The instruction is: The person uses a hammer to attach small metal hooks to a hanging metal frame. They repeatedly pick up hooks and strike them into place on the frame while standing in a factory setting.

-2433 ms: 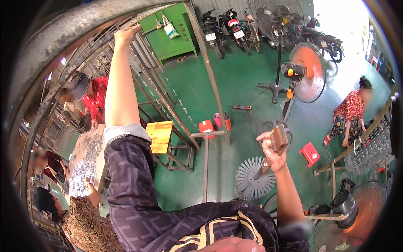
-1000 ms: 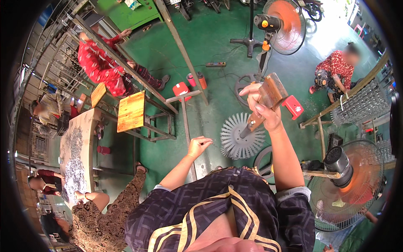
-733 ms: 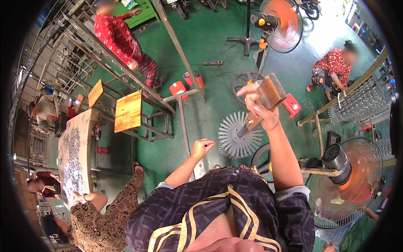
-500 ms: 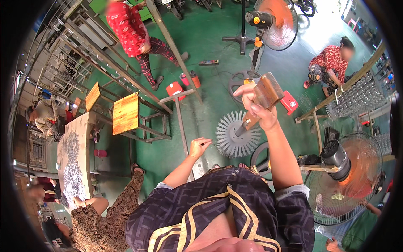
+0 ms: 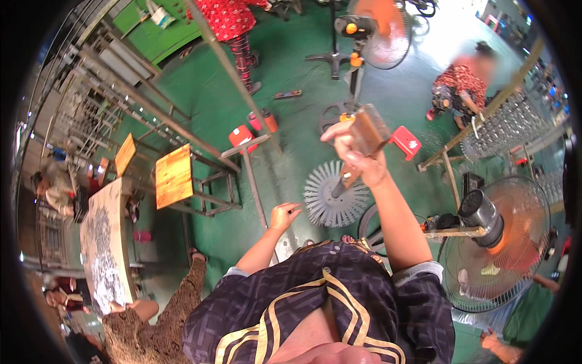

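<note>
My right hand [image 5: 365, 159] is raised, with its thumb and some fingers closed round a rusty brown metal bar with a squared block [image 5: 370, 129] at its upper end. The bar's lower end [image 5: 345, 177] meets a short grey shaft over the hub of a grey slotted disc [image 5: 322, 200], which has flat blades all round its rim. Whether bar and shaft are joined cannot be made out. Left of the disc, my left hand [image 5: 284, 216] is pinched, thumb against fingers. A small dark thing shows at its fingertips, too small to name.
Fans [image 5: 498, 233] stand at right and far side. A rack [image 5: 500, 130] of hanging metal parts is at right, a person crouching beyond. Wooden-topped stools [image 5: 173, 176] and a table [image 5: 124, 236] with small metal pieces are at left, workers around. A red stool [image 5: 405, 143] sits beyond my right hand.
The person in red at the far side has walked farther away. My view has shifted slightly; both hands keep nearly the same pose, the right still on the bar.
</note>
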